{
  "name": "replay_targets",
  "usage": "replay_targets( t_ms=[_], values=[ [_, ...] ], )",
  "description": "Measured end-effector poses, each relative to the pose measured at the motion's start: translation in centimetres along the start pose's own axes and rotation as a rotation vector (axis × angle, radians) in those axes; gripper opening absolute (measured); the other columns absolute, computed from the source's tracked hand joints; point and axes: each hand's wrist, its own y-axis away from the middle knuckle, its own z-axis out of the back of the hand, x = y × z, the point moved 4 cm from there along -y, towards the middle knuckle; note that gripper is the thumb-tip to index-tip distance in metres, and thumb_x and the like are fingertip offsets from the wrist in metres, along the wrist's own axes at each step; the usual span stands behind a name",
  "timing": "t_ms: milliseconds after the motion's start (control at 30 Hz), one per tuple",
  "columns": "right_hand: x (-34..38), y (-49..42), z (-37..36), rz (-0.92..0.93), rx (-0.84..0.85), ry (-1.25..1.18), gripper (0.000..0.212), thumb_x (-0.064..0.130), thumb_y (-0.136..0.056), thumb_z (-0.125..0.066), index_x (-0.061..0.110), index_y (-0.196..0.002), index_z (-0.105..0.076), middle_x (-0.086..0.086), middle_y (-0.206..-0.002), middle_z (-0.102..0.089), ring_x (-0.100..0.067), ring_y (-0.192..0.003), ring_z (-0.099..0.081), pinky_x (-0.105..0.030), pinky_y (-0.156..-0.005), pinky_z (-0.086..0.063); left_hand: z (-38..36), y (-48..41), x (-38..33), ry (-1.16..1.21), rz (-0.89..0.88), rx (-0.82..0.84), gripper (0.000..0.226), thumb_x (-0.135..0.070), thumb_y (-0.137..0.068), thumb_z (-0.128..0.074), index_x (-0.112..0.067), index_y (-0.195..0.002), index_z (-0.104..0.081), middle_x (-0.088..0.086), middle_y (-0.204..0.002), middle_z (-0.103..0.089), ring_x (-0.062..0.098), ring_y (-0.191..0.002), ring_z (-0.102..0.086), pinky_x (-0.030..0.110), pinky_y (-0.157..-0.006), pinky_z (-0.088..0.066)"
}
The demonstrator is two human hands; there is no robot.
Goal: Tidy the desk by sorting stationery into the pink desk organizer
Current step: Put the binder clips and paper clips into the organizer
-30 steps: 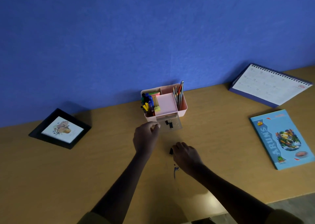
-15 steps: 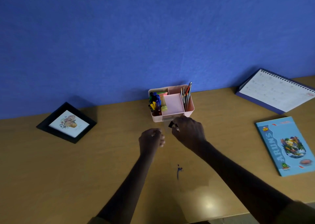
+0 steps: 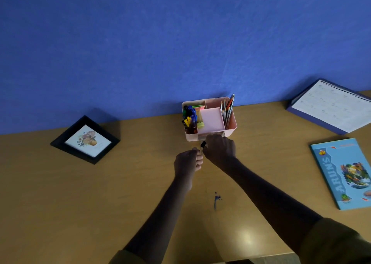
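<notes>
The lower front of the pink desk organizer [image 3: 189, 137] is covered by the right hand [image 3: 219, 149], whose fingers are hidden under its own back. A small black item [image 3: 203, 143] pinched at its fingertips is too small to be identified. Whether anything is held in the curled left hand [image 3: 188, 161] cannot be told. The calendar [image 3: 329, 107] and the blue book [image 3: 345, 173] are cut off by the right edge, the calendar's print too small to be read. A dark mark [image 3: 216, 200] on the desk is too blurred to be identified.
</notes>
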Motion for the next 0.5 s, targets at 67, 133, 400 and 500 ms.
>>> replay_targets(
  t_ms=[67, 133, 400, 500],
  values=[
    [-0.1, -0.1, -0.1, -0.004, -0.003, -0.008, 0.019, 0.030, -0.103, -0.065, 0.015, -0.114, -0.069, -0.001, -0.099, -0.073, -0.015, -0.078, -0.067, -0.029, -0.067, -0.058, 0.0, 0.1, -0.1, 0.002, 0.005, -0.002, 0.028, -0.030, -0.108, -0.063, -0.009, -0.119, -0.077, 0.004, -0.106, -0.082, 0.018, -0.100, -0.080, 0.040, -0.093, -0.066],
    [-0.3, -0.1, -0.2, -0.003, -0.012, -0.022, 0.019, 0.030, -0.102, -0.066, 0.016, -0.115, -0.069, 0.000, -0.100, -0.073, -0.014, -0.076, -0.065, -0.028, -0.065, -0.055, 0.0, 0.3, -0.3, 0.004, 0.009, 0.002, 0.029, -0.029, -0.109, -0.062, -0.007, -0.122, -0.076, 0.007, -0.111, -0.082, 0.019, -0.102, -0.080, 0.038, -0.092, -0.066],
    [-3.7, 3.0, 0.7, -0.065, -0.159, -0.786, 0.025, 0.020, -0.100, -0.070, 0.017, -0.124, -0.071, 0.006, -0.099, -0.076, -0.011, -0.081, -0.073, -0.033, -0.065, -0.065, 0.2, 1.7, 0.4, 0.058, 0.046, 0.018, 0.045, -0.044, -0.111, -0.055, -0.006, -0.127, -0.073, 0.012, -0.119, -0.080, 0.022, -0.107, -0.079, 0.039, -0.096, -0.065],
    [-6.3, 5.8, -1.1, -0.471, -0.081, -1.447, 0.017, 0.016, -0.100, -0.068, 0.014, -0.116, -0.074, -0.003, -0.093, -0.077, -0.023, -0.084, -0.073, -0.035, -0.069, -0.060, -0.2, 2.5, 2.0, 0.306, 0.185, 0.086, 0.064, -0.060, -0.109, -0.045, -0.005, -0.131, -0.069, 0.017, -0.124, -0.078, 0.029, -0.115, -0.076, 0.043, -0.102, -0.061]
  ],
)
